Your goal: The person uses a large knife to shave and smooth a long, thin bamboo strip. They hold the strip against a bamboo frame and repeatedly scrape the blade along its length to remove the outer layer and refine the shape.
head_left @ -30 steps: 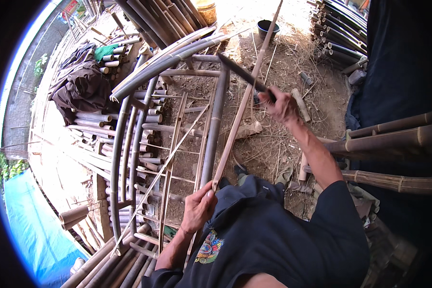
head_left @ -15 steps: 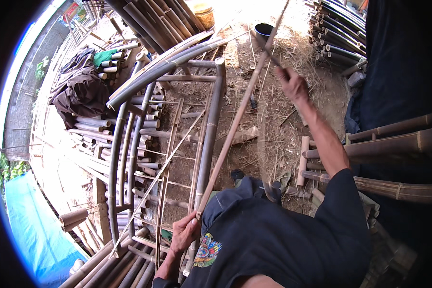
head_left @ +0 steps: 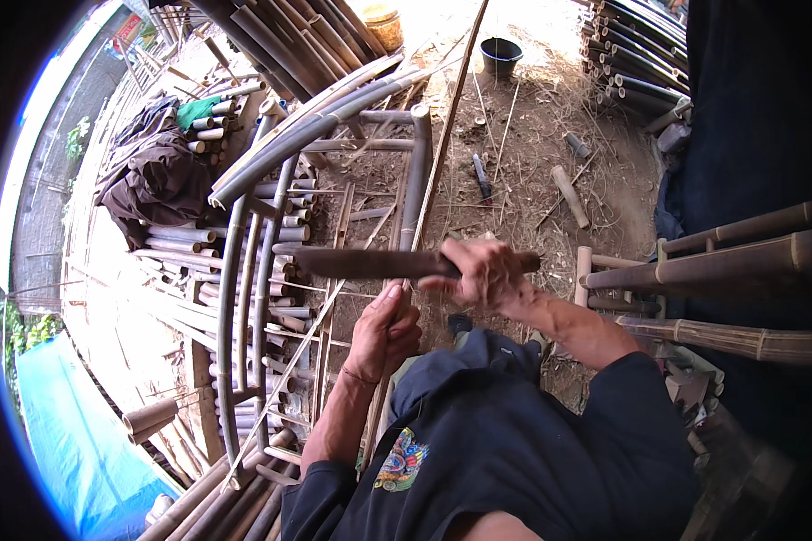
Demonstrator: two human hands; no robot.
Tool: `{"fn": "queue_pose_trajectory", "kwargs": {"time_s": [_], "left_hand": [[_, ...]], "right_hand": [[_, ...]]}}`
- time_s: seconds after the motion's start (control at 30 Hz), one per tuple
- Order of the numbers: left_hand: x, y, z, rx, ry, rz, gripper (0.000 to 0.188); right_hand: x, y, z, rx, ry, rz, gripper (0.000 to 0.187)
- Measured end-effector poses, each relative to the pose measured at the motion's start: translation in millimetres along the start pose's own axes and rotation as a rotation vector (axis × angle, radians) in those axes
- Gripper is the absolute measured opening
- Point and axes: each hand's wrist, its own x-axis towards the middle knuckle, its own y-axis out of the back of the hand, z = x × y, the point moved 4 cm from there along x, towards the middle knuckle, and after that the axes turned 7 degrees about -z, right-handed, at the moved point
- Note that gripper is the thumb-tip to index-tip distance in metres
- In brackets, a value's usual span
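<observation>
My right hand [head_left: 485, 273] is wrapped round the handle of a machete [head_left: 361, 263]. Its dark, wide blade points left, crossing just beyond my left hand [head_left: 384, 334]. That left hand is closed around the near end of a long, narrow bamboo strip [head_left: 454, 104], which runs away from me past the upper edge of the view. The blade lies across the strip near my left fist; whether it touches cannot be told. Left of the strip stands a curved bamboo frame [head_left: 227, 316] of dark poles, with split bamboo pieces [head_left: 311, 149] laid over its far end.
Stacked bamboo poles [head_left: 176, 245] lie on the left, beside a blue tarp [head_left: 81, 442]. A black bucket [head_left: 501, 56] stands ahead on the littered dirt floor. A short bamboo piece [head_left: 570, 197] and a dark-bladed tool [head_left: 482, 176] lie there too. Bamboo furniture [head_left: 740, 270] is close on my right.
My right hand has brought the machete back from far along the strip to near my left hand, its blade now pointing left. My left hand has moved up and away from my body.
</observation>
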Motion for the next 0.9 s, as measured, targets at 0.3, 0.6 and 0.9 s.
{"fn": "queue_pose_trajectory", "kwargs": {"time_s": [0.3, 0.6, 0.9], "left_hand": [[-83, 21, -39, 0.187, 0.078, -0.049, 0.055], [-48, 26, -17, 0.414, -0.089, -0.001, 0.056], [-23, -8, -7, 0.755, -0.151, 0.103, 0.038]], "right_hand": [[14, 65, 169, -0.114, -0.514, -0.09, 0.063], [18, 47, 80, 0.114, -0.323, -0.2, 0.067], [0, 25, 33, -0.026, -0.211, -0.104, 0.059]]}}
